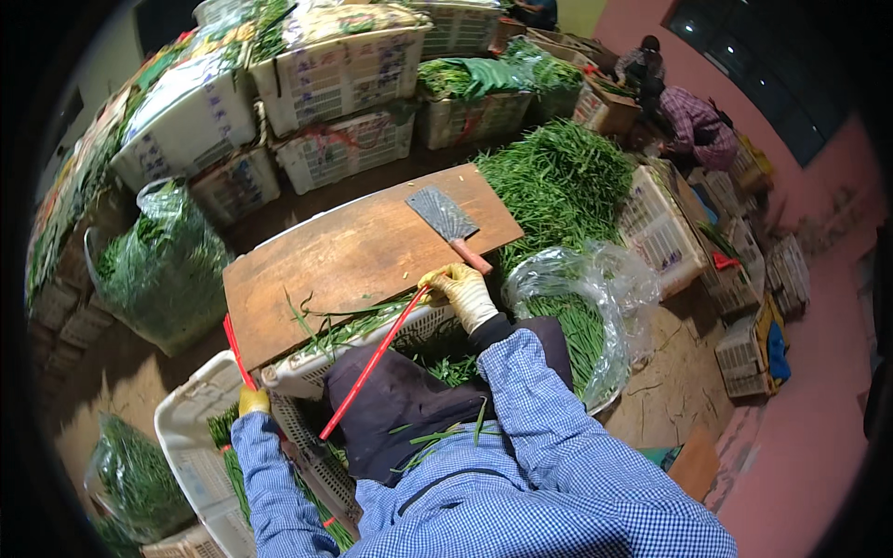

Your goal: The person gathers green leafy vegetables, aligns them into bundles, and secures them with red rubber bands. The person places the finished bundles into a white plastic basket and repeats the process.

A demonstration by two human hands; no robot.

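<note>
My right hand (pixel 457 289), in a yellow-palmed glove, pinches the upper end of a red strip (pixel 373 366) that slants down over my lap. My left hand (pixel 253 400), also gloved, is at the near left corner of the wooden board (pixel 335 258), with a bundle of red strips (pixel 237 349) rising from it. A cleaver (pixel 443 213) with a dark blade lies on the board's right part, its reddish handle over the near edge beside my right hand. Loose green stalks (pixel 349 328) lie along the board's near edge. Bits of green leaf (pixel 446 436) rest on my lap.
A white plastic crate (pixel 199 446) with banded green bundles stands at lower left. Bagged greens (pixel 164 279) are further left. Right of the board are a heap of greens (pixel 558 181) and a plastic-lined container (pixel 614 376). Stacked crates (pixel 342 70) stand behind; people (pixel 698 125) crouch at upper right.
</note>
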